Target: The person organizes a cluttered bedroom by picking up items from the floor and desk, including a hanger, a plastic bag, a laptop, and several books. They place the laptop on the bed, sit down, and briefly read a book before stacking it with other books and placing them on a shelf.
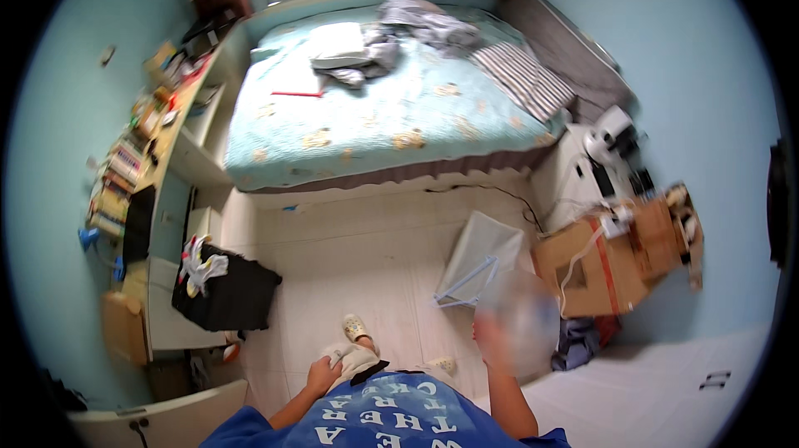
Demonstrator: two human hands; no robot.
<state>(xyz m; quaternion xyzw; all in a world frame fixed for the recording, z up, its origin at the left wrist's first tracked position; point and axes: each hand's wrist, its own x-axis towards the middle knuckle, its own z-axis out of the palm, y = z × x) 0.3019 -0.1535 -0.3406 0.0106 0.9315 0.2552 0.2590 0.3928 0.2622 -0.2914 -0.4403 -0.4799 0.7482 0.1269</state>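
My right hand point(494, 343) is closed on the side of a rounded, pale, see-through thing point(533, 327), smeared by motion, so its kind is unclear. Just beyond it stands a light grey fabric bin point(478, 257) with pale blue bars point(470, 282) at its near side. My left hand point(321, 375) is low beside my beige trousers point(359, 356), its fingers curled. A small whitish patch shows at its fingertips; I cannot make out what it is.
A bed point(358, 136) with rumpled bedding spans the far side. Left stands a black-draped chair point(229, 290) by a cluttered desk point(179, 148). Cardboard boxes point(595, 273) and a white cabinet point(566, 169) line the right; a dark cable point(491, 188) crosses the floor.
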